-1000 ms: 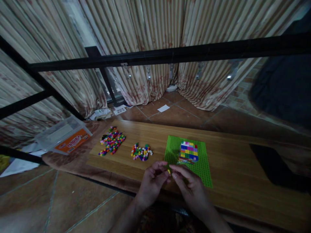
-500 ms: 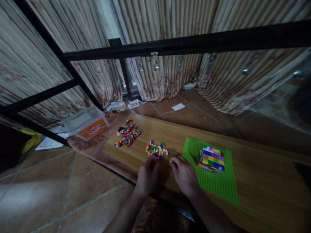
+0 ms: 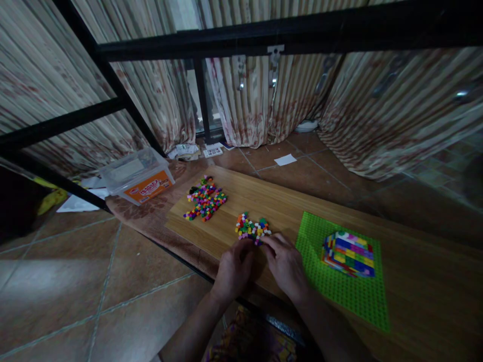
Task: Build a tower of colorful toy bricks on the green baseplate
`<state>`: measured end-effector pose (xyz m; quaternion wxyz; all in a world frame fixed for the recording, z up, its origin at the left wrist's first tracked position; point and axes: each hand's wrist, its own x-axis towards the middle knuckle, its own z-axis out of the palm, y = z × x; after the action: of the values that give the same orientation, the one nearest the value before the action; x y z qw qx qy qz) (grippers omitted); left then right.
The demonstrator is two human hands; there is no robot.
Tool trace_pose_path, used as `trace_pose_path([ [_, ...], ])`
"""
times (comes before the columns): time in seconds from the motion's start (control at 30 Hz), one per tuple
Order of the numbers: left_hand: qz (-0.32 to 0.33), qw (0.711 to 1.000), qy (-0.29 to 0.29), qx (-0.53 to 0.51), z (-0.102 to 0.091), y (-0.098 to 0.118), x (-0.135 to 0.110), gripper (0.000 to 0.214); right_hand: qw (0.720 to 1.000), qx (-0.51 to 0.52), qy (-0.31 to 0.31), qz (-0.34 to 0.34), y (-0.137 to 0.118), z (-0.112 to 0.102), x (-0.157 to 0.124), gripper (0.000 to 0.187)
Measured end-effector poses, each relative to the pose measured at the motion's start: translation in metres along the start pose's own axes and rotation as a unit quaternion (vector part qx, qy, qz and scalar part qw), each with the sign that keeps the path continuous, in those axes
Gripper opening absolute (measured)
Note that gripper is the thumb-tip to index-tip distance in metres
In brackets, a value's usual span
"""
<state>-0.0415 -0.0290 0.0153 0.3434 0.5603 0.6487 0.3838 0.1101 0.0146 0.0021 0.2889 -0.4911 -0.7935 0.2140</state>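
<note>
A small pile of loose toy bricks (image 3: 252,229) in mixed colours lies on the wooden board, just beyond my hands. My left hand (image 3: 233,269) is closed at the pile's near edge, thumb and fingers curled together; whatever is in them is hidden. From the right, my right hand (image 3: 285,264) reaches to the same edge with its fingers pinched, and I cannot make out what they hold. On the green baseplate (image 3: 341,304), to the right of my right hand, sits a built block of multicoloured bricks (image 3: 349,254).
A larger pile of bricks (image 3: 207,200) lies toward the board's left end. Beyond it, a clear plastic box with an orange label (image 3: 149,187) stands on a brown cloth (image 3: 130,213). A black metal frame (image 3: 241,42) crosses in front of striped curtains (image 3: 249,115).
My right hand has moved left to the near edge of the small pile, closer to my left hand. The yellow brick at its fingertips no longer shows. The view has shifted slightly.
</note>
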Motion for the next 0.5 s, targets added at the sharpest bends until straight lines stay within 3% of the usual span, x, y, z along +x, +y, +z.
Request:
trace_pose_path([
  [0.27, 0.005, 1.0, -0.013, -0.006, -0.0003, 0.0006, 0.0006, 0.034, 0.999, -0.006, -0.019, -0.026, 0.0001, -0.0019, 0.0077, 0.025],
  [0.5, 0.011, 1.0, 0.001, 0.003, 0.0007, -0.0008, -0.0001, 0.032, 1.0, 0.003, -0.018, -0.004, 0.0023, -0.0036, 0.0003, 0.019],
])
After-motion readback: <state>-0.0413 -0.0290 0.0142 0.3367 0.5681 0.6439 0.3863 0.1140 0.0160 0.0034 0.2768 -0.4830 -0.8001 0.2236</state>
